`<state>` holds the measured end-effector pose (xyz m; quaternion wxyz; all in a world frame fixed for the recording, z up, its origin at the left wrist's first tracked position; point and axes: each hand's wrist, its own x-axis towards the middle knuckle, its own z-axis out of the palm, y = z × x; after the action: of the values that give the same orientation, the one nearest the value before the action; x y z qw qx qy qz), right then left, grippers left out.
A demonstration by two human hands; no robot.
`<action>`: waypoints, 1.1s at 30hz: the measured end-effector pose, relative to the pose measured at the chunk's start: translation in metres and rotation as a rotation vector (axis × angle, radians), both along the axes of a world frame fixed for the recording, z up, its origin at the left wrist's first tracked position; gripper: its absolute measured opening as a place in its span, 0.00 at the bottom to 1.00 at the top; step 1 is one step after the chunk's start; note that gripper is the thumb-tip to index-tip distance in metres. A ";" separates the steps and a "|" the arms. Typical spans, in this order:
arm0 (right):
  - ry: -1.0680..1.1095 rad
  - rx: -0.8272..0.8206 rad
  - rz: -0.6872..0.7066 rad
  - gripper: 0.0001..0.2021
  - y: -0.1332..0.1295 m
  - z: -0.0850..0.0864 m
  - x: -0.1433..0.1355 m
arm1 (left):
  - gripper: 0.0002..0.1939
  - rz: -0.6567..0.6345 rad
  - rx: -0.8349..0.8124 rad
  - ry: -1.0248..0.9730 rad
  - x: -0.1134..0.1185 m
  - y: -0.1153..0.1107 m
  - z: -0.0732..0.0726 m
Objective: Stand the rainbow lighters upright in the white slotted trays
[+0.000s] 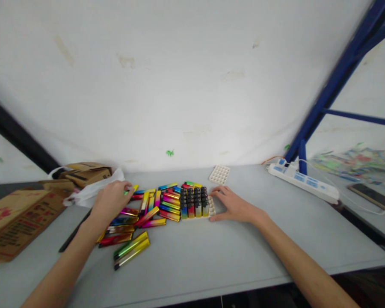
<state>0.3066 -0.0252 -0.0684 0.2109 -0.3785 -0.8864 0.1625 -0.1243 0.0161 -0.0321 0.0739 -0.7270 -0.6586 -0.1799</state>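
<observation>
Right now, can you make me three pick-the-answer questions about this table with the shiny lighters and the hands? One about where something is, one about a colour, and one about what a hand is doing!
1. Where is the empty white tray?
A. behind the filled tray
B. on the cardboard box
C. under the power strip

2. What colour are the tops of the lighters standing in the filled tray?
A. white
B. black
C. orange

3. What is the left hand doing?
A. lying flat on bare table
B. pinching a lighter at the loose pile
C. lifting the power strip

Answers: 1 A, it lies farther back on the table, near the wall. 2 B, the caps form a dark block above rainbow bodies. 3 B, its fingertips close on a yellow-green lighter over the loose pile, while the right hand rests beside the filled tray.
</observation>
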 end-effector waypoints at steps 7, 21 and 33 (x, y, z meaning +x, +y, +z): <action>-0.001 -0.007 0.006 0.37 0.001 -0.001 0.001 | 0.18 -0.184 -0.037 -0.033 -0.013 0.000 -0.028; -0.007 -0.009 0.005 0.38 0.001 -0.002 0.000 | 0.22 -0.377 -0.108 0.165 0.002 0.007 -0.029; -0.016 0.003 0.005 0.38 0.001 -0.002 0.000 | 0.21 -0.180 0.008 -0.094 0.016 -0.018 0.001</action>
<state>0.3070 -0.0239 -0.0703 0.2042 -0.3771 -0.8893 0.1586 -0.1084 -0.0015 -0.0313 0.0294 -0.7738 -0.5924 -0.2223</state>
